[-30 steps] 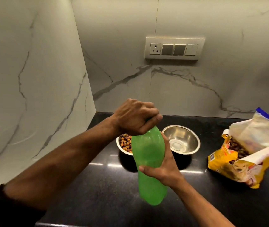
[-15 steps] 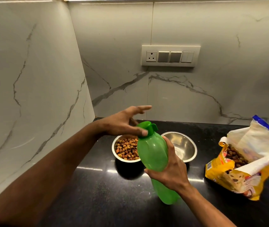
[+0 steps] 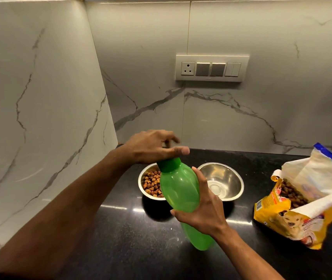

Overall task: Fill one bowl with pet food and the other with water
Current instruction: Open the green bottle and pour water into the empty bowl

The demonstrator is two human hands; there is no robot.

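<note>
Green bottle point(image 3: 181, 196) tilted, cap up-left; right hand point(image 3: 203, 212) clamped on it; left hand point(image 3: 153, 147) loosely apart above cap

Translucent plastic bottle point(image 3: 178, 190), shiny steel bowls point(image 3: 232, 185)

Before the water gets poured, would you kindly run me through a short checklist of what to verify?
1. Green plastic bottle held firmly: ok, right hand wraps its middle.
2. Cap off: not ok, the green screw cap sits on the neck, left hand over it.
3. Empty steel bowl ready: ok, upright with nothing in it.
4. Steel bowl with kibble filled: ok.
5. Bottle mouth over the empty bowl: not ok, it sits in front of the kibble bowl.
6. Water level in bottle: cannot tell.
</note>
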